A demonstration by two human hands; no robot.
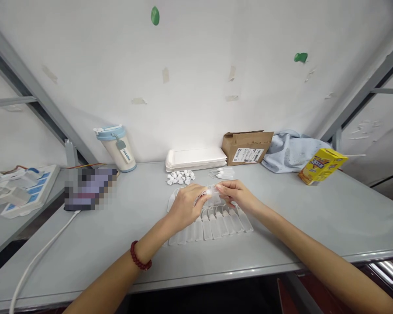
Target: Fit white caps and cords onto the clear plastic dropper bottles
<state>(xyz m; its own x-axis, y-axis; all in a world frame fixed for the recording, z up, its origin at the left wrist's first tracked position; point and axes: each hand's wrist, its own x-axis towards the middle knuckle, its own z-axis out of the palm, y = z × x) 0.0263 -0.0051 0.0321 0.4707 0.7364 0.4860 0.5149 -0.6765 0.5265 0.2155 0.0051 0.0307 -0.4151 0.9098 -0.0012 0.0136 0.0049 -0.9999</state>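
Bridging the two hands, a small clear piece with a white end [212, 191] is held just above the tabletop [271, 226], near its middle. The white end is pinched by the left hand [186, 204], its fingers being closed with hardly any gap; the clear end is gripped by the right hand [237, 192], whose fingers are likewise drawn together. How the two ends are joined cannot be told, since the join is partly covered by fingertips.

On the near side of the hands, clear flat pieces with looped cords [216, 226] are laid side by side in a row, some being hidden by the left hand. Beyond the hands, small white pieces [180, 177] are heaped, and a few more corded pieces [225, 174] are set to the right of them. Along the wall [190, 117], a white stack [196, 158] is placed beside a cardboard box [247, 150], next to which a pale blue cloth [288, 152] is bunched. A yellow carton [321, 165] is stood at the right; at the left are seen a blue-lidded tumbler [119, 150] and a phone [90, 189], its screen blurred.
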